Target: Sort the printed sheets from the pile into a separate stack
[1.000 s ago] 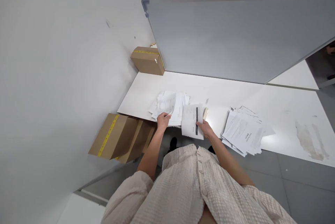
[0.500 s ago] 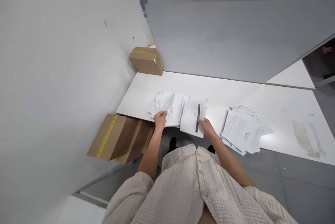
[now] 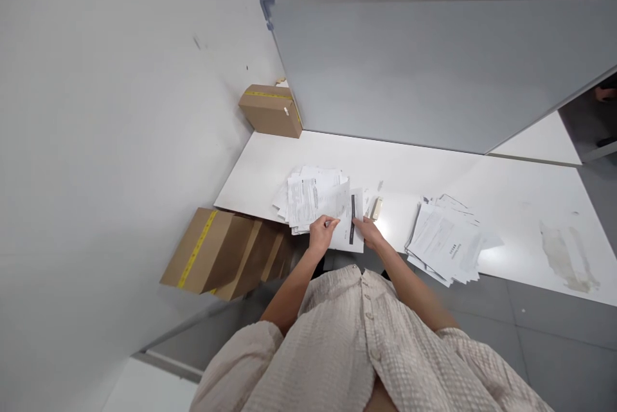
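Observation:
My right hand (image 3: 369, 232) grips the right edge of a printed sheet (image 3: 357, 238) with a dark band down it, close to the table's front edge. My left hand (image 3: 322, 234) is closed in a pinch on another paper sheet (image 3: 336, 200), which overlaps the banded one. Left of both hands lies a loose pile of printed papers (image 3: 303, 203). Just beyond my right hand is a small cream-coloured block (image 3: 376, 208), its kind unclear.
A second paper stack (image 3: 446, 241) lies to the right on the white table (image 3: 400, 164). One cardboard box (image 3: 270, 113) stands at the back left corner; several more boxes (image 3: 200, 251) sit beside the table's left front. A whiteboard-like panel (image 3: 409, 65) borders the back.
My left hand has moved right with a sheet lifted off the left pile, now up against the banded sheet. My right hand has shifted slightly left, uncovering the cream block.

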A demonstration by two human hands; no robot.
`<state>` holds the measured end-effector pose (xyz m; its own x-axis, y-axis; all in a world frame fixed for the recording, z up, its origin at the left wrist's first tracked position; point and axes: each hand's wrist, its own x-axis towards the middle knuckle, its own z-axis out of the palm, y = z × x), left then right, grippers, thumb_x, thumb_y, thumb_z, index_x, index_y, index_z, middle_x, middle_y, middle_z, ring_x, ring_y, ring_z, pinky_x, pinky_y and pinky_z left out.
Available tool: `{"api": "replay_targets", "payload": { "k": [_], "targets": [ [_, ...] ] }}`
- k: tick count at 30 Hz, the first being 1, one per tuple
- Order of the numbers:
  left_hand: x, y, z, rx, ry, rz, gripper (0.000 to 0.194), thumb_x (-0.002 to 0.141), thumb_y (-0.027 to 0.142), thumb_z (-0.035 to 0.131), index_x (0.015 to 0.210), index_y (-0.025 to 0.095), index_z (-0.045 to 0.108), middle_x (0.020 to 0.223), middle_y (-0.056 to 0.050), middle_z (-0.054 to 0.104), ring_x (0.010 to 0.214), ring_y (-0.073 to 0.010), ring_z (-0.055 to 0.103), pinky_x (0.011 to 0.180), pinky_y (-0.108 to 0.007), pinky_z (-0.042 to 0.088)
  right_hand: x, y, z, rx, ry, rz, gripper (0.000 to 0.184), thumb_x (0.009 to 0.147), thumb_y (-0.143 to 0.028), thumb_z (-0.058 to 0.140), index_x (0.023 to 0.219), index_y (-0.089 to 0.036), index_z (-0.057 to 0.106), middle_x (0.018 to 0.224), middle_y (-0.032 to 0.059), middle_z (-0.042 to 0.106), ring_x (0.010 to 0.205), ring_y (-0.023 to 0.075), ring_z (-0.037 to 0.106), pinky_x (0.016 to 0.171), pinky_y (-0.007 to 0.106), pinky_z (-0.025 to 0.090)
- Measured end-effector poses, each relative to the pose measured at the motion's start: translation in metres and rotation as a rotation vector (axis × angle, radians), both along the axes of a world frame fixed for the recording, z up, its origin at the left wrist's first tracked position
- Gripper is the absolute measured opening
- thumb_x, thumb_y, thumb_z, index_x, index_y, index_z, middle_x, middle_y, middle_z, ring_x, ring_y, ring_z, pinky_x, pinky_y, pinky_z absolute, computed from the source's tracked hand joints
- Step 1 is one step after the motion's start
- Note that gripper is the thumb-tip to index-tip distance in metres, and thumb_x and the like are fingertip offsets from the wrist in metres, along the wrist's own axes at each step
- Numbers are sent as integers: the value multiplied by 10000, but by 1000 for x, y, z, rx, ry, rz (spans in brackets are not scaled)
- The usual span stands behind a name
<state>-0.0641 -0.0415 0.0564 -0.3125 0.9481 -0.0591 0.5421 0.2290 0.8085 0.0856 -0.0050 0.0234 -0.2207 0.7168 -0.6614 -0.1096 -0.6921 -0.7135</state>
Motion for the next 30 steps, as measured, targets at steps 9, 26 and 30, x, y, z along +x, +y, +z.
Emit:
{"api": "replay_targets", "payload": {
  "k": [9, 26, 30],
  "targets": [
    [9, -7, 0, 64, -36, -370, 225, 788, 362, 479, 756, 185, 614, 769, -23, 620, 739, -137, 549, 692, -241, 408, 0, 3, 3, -20, 136, 15, 476, 769, -572, 381, 954, -175, 566, 841, 90, 665, 717, 212, 629, 605, 332, 509],
    [-32, 28, -12, -180, -839, -320, 440, 633, 348, 660, 1012, 141, 570, 960, -89, 620, 911, -206, 556, 840, -362, 399, 54, -16, 20, 573, -159, 275, 344, 753, -432, 491, 958, -190, 625, 926, 36, 643, 884, 229, 561, 765, 333, 428],
    [-3, 30, 0, -123, -730, -374, 310, 679, 381, 604, 863, 132, 625, 826, -59, 648, 817, -187, 575, 799, -343, 417, 69, -18, 7, 511, -254, 65, 327, 704, -414, 551, 895, -164, 639, 869, 54, 652, 825, 233, 571, 717, 338, 436]
  ]
}}
